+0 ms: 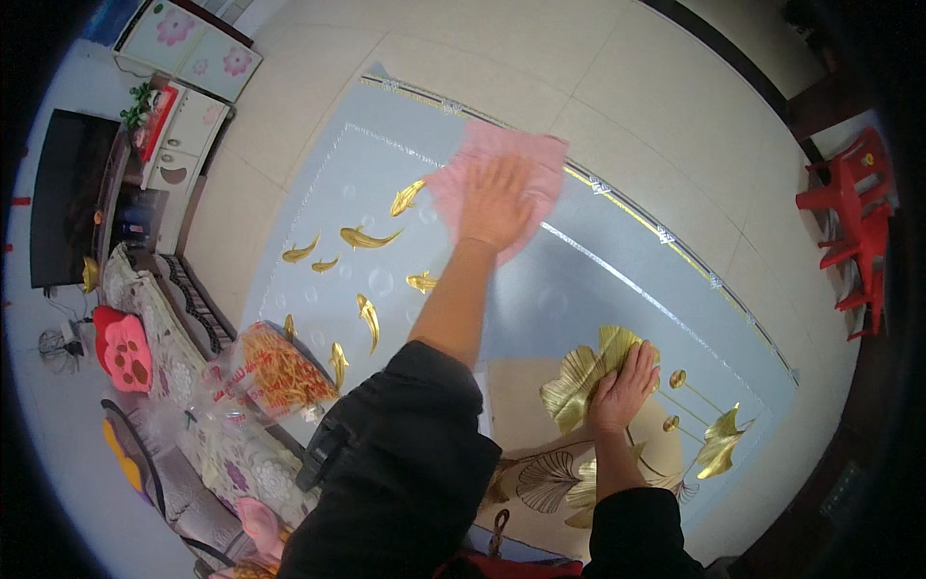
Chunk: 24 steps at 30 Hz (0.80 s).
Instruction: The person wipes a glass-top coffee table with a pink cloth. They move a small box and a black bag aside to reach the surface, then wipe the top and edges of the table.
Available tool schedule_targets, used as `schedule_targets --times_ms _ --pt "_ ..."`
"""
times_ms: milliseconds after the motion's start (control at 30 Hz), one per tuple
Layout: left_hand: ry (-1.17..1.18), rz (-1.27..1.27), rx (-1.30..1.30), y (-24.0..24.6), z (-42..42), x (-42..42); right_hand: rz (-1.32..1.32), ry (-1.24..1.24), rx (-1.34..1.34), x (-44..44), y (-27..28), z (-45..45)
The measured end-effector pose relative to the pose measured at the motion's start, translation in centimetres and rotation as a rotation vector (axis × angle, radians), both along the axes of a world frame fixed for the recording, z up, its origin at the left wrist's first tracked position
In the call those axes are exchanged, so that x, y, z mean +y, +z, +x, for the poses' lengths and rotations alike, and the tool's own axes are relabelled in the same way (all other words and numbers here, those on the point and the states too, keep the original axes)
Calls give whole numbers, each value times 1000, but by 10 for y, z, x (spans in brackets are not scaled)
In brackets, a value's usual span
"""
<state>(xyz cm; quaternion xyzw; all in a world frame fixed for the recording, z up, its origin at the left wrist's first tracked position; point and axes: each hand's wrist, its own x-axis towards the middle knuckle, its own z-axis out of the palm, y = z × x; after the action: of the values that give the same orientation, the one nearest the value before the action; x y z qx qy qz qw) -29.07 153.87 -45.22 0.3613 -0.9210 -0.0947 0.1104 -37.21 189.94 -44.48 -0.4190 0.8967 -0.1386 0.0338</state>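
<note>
My left hand [499,203] lies flat on a pink cloth [542,159], fingers spread over it rather than curled around it. The cloth is spread on a blue-grey table cover [528,304], near its far edge. Gold koi fish [367,237] decorate the cover to the left of the cloth. My right hand [626,387] rests palm down on a large gold ginkgo leaf design [579,376], with nothing in its grasp. To the left of my left forearm sits a clear plastic bag of orange-brown strips [282,369]; red writing marks the bag.
A sofa with a floral cover [224,449] stands at the left, with a pink paw-shaped cushion [129,354] on it. Beyond are a television [72,199] and white cabinets [184,123]. Red plastic stools [857,217] stand at the right on the tiled floor [651,94].
</note>
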Motion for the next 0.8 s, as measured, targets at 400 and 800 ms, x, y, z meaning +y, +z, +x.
schedule_targets --times_ms 400,800 --pt "650 -102 -50 -14 104 -49 23 -10 -2 -3 5 1" --pt "1043 -144 -118 -18 116 30 0 -2 16 -3 1 2"
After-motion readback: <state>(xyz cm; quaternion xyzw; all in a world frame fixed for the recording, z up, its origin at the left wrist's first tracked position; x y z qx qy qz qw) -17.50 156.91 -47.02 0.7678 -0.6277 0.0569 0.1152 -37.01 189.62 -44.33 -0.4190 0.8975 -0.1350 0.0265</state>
